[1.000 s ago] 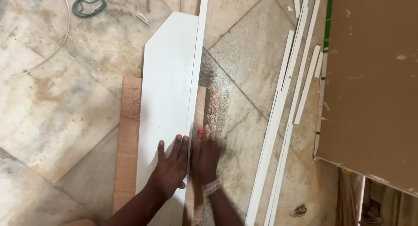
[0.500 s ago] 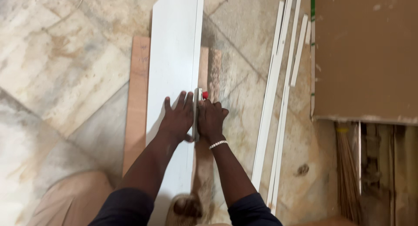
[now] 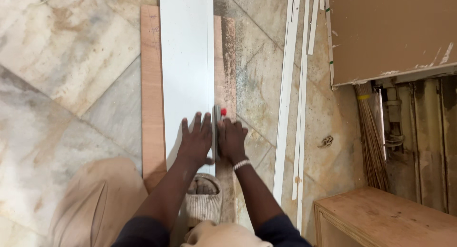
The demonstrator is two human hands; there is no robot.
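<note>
At the bottom of the view, a foot in a ribbed sock [image 3: 203, 201] is pressing on the near end of a long white board [image 3: 186, 61], with a tan trouser knee [image 3: 95, 204] bending beside it on the left. Just beyond the foot, the left hand [image 3: 195, 143] is lying flat on the white board, its fingers spreading apart and pointing away from the person. The right hand [image 3: 232, 140], wearing a pale bracelet at the wrist, is closing around a small cutter with a red tip [image 3: 221, 113], holding it against the right edge of the white board; the fingers are curling together around the tool. The white board is lying lengthwise on a brown plank [image 3: 151, 85], which is showing on both sides of it, and both are resting on the marble floor [image 3: 62, 51]. To the right, several thin white strips [image 3: 285, 99] are lying on the floor, well apart from the hands. Farther right, a broom [image 3: 370, 137] is leaning beneath a large brown panel [image 3: 390, 28], and a wooden box [image 3: 385, 218] is sitting at the lower right corner.
</note>
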